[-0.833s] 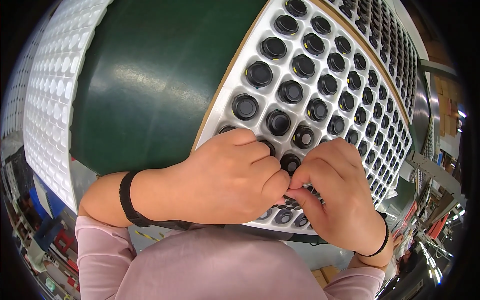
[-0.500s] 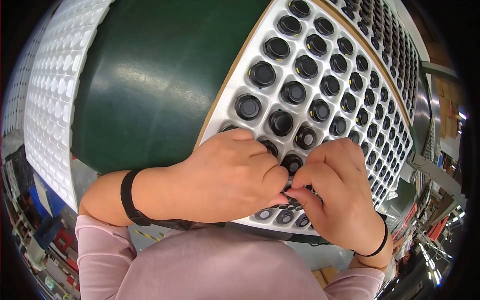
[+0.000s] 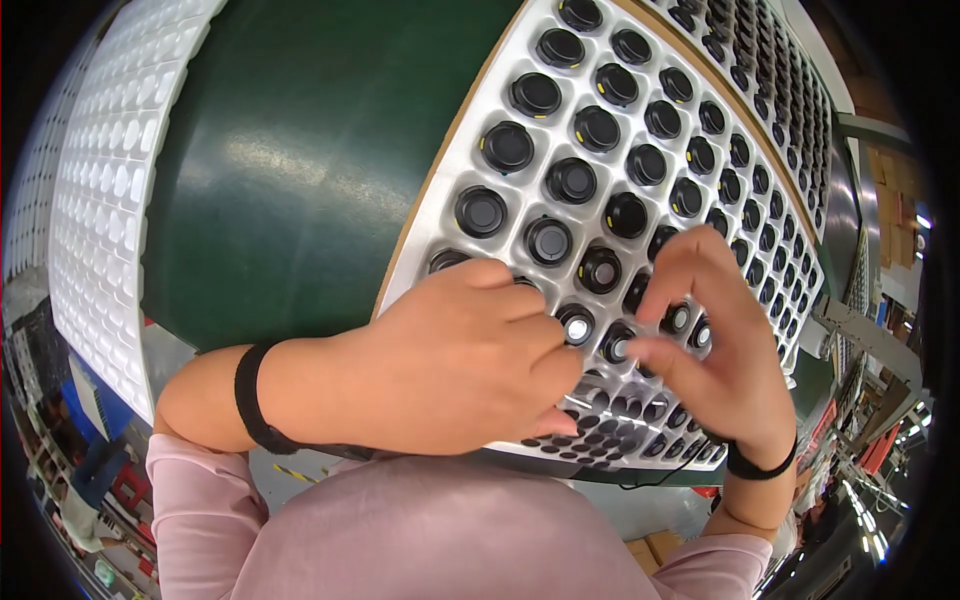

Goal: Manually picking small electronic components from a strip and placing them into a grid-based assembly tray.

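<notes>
Rows of round black parts with disc-shaped tops (image 3: 548,240) sit in the pockets of a white moulded tray (image 3: 515,170). Over the tray's near left part is my left hand (image 3: 470,355), its fingers curled closed and its thumb pointing right. Whatever those fingers hold, if anything, is hidden. My right hand (image 3: 715,350) hovers over the near right part, thumb and index finger apart with nothing visible between them. Between and below the hands, a glossy surface (image 3: 610,425) shows small, mirrored-looking dark discs; I cannot tell whether it is clear film.
A brown cardboard edge (image 3: 450,150) borders the tray, which lies on a dark green work surface (image 3: 290,180). Another filled tray (image 3: 745,60) lies beyond on the right. White moulded trays (image 3: 110,200) stand at the left. A grey metal bracket (image 3: 865,340) juts in at right.
My right hand has moved right and up from beside my left fingertips, and its pinch has opened. My left hand has barely moved. More part tops now show between the hands.
</notes>
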A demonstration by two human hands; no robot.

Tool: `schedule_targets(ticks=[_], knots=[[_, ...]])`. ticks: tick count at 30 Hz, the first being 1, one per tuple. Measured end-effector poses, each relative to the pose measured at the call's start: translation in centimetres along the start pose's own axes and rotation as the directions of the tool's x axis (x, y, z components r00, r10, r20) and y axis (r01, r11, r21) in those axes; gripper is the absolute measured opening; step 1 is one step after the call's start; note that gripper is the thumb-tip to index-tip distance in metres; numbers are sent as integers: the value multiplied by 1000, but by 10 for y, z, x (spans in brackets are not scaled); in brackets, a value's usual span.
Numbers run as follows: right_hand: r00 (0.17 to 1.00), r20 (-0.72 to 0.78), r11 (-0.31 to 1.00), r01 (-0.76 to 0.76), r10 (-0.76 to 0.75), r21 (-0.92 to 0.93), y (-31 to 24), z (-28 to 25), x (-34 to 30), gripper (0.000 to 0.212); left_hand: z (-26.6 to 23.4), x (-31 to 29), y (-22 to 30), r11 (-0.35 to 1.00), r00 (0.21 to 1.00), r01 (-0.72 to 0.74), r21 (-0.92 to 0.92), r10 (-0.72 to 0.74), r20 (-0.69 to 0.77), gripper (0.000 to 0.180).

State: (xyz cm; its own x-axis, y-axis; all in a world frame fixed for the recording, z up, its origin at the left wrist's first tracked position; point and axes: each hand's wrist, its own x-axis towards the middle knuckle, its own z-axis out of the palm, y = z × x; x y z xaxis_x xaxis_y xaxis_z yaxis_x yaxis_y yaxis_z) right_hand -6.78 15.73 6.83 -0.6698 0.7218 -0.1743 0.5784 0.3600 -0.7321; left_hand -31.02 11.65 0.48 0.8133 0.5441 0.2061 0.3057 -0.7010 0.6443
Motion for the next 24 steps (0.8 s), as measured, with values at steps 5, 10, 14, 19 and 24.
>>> schedule_targets(ticks=[5,10,14,19,24], knots=[[984,-20,983,-178,179,42,18,3,10,16,6,8,13,996,1000,-14,88,15,-10,43],[979,12,979,-202,202,-18,24,8,13,13,10,15,13,969,998,-18,247,34,-57,42],[976,34,977,-212,213,-27,25,9,14,12,12,15,10,972,998,15,236,-1,-58,41],[978,20,978,-205,206,-48,25,10,16,11,14,13,7,979,998,31,200,-21,-52,40],[985,-1,979,-174,175,-104,24,12,16,11,16,12,5,983,997,31,181,-18,-70,40]])
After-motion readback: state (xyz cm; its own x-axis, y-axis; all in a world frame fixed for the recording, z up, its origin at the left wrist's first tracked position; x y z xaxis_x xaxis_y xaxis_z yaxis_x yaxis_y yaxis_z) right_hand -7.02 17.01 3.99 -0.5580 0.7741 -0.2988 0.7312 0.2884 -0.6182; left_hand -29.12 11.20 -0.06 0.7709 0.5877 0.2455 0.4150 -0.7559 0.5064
